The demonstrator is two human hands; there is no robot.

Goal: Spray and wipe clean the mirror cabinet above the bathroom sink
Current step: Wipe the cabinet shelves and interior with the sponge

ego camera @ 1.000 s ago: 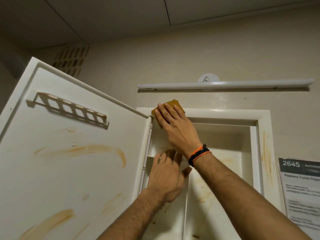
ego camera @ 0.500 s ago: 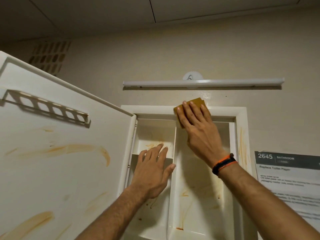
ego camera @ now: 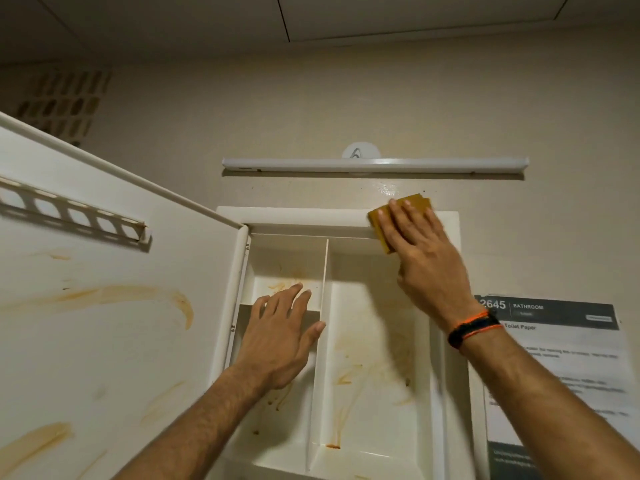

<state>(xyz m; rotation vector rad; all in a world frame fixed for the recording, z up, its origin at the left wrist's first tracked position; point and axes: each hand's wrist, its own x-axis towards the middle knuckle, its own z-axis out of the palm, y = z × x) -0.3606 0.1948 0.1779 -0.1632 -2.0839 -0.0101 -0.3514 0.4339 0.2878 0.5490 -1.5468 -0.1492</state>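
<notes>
The white wall cabinet [ego camera: 298,216] stands open, its inside streaked with orange-brown stains. Its door [ego camera: 114,306] swings out to the left, stained too, with a slotted rail near its top. My right hand [ego camera: 420,254] presses a folded yellow-brown cloth [ego camera: 414,206] with straight fingers against the right end of the cabinet's top frame. My left hand [ego camera: 280,334] lies flat, fingers spread, on the small shelf of the left compartment, beside the upright divider [ego camera: 320,341].
A white tube light [ego camera: 374,165] runs along the wall just above the cabinet. A printed notice [ego camera: 554,368] hangs on the wall to the right. A patterned vent block [ego camera: 59,98] sits high at the left.
My right hand has slid the cloth rightward along the top frame, from its left corner to its right end. The left hand has stayed on the shelf.
</notes>
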